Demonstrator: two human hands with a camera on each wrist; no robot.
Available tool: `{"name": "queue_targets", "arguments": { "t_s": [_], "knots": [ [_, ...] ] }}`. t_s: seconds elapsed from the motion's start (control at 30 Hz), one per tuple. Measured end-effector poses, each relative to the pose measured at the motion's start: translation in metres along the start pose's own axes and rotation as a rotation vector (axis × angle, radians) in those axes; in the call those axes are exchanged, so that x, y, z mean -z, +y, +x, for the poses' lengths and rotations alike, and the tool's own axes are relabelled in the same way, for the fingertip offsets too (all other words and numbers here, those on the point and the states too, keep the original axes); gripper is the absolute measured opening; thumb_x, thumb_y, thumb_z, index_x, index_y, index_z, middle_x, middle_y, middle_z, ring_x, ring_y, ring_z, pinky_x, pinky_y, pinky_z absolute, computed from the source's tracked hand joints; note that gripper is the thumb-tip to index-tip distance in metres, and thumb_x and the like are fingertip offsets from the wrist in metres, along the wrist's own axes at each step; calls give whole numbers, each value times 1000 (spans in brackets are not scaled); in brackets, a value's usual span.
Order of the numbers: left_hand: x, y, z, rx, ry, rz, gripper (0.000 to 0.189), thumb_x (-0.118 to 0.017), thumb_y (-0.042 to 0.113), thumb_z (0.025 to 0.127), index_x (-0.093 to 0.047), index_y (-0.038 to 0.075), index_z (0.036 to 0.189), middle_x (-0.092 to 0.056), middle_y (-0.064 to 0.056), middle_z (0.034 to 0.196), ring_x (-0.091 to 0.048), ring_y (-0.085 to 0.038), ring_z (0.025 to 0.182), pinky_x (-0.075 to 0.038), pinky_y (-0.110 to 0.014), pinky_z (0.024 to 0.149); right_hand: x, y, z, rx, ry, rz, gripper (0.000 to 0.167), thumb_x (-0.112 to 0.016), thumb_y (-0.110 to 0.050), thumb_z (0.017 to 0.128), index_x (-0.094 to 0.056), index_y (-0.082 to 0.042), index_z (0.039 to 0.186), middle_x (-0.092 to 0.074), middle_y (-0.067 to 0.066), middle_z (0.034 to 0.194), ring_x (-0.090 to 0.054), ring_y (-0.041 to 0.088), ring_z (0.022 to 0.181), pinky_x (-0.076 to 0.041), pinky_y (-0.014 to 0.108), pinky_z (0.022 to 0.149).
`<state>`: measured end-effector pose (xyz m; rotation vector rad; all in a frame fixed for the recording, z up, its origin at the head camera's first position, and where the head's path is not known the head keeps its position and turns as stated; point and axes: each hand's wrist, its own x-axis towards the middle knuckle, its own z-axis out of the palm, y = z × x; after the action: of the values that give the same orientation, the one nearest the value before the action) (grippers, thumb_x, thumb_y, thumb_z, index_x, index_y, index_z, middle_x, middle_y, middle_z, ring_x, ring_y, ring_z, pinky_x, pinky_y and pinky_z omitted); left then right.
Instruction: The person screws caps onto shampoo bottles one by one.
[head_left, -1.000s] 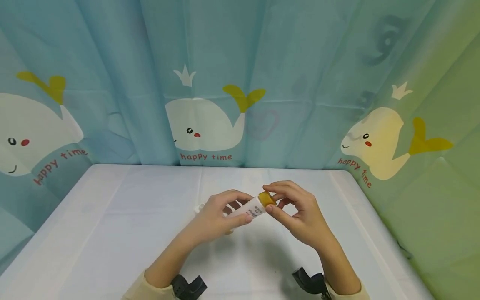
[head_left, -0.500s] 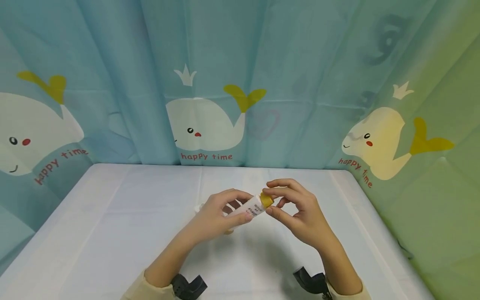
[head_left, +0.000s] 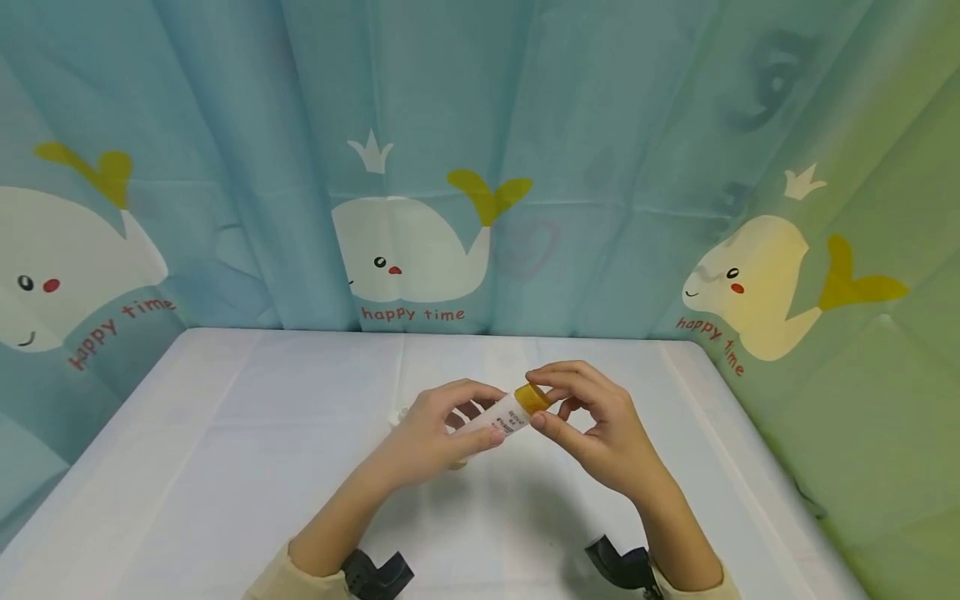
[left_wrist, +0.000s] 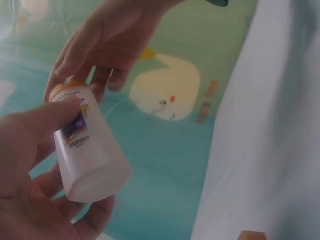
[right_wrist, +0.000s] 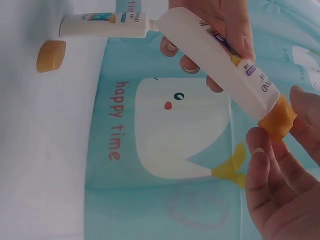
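Note:
My left hand (head_left: 427, 433) grips a white plastic bottle (head_left: 491, 419) with printed lettering, thumb along its front and fingers behind. The bottle is tilted, its orange-yellow cap (head_left: 531, 397) pointing up and right. At that end, my right hand (head_left: 607, 421) pinches the cap between thumb and fingertips. In the left wrist view the flat base of the bottle (left_wrist: 95, 165) faces the camera. The cap (right_wrist: 278, 120) sits on the end of the bottle in the right wrist view, with the right fingers around it.
A second white bottle (right_wrist: 105, 26), its narrow neck uncapped, stands on the white table (head_left: 262, 433) behind the left hand. Close by on the table is a loose orange cap (right_wrist: 51, 56). A whale-print curtain (head_left: 600, 250) hangs behind the table.
My right fingers opened and shifted round the cap half a second ago, then came back together on it. The cap shows turned slightly. The left hand and bottle stay nearly still.

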<state>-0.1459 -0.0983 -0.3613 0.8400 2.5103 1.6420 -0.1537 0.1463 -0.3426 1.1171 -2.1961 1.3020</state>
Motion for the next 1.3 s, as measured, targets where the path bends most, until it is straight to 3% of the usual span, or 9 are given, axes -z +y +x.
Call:
{"name": "queue_targets", "arguments": {
  "t_s": [0.37,0.5,0.73,1.0,1.3],
  "knots": [
    [2,-2,0,20,14,0,35,-73,34,91,-65,26,124,-66,13,113,-59,-19,102,-52,-37,83,0,-1,0,12,-15,12,42,-74,5,84,-68,-9,122,-64,6,124,-66,13,88,-55,23,68],
    [1,-3,0,10,2,-2,35,-73,34,91,-65,26,124,-66,13,113,-59,-17,102,-53,-39,84,0,-1,0,16,-13,2,40,-77,3,83,-69,-7,121,-64,6,123,-65,14,92,-55,23,69],
    [-1,-4,1,-30,-13,-13,32,-72,33,92,-67,27,122,-67,12,112,-60,-14,98,-54,-37,82,0,-2,0,-16,-7,-21,39,-79,-4,83,-70,-15,120,-65,2,123,-64,15,104,-56,28,77],
    [0,0,0,0,1,5,34,-74,32,91,-66,27,123,-66,13,112,-60,-14,100,-53,-36,84,-1,-1,0,4,1,-4,43,-78,2,82,-68,-12,122,-66,5,120,-66,13,91,-55,24,68],
    [2,-1,0,25,6,1,35,-72,32,92,-65,24,125,-66,12,113,-59,-17,101,-53,-38,84,0,0,0,30,-9,42,45,-73,8,83,-66,-7,125,-64,9,122,-67,15,86,-56,23,70]
  ]
}}
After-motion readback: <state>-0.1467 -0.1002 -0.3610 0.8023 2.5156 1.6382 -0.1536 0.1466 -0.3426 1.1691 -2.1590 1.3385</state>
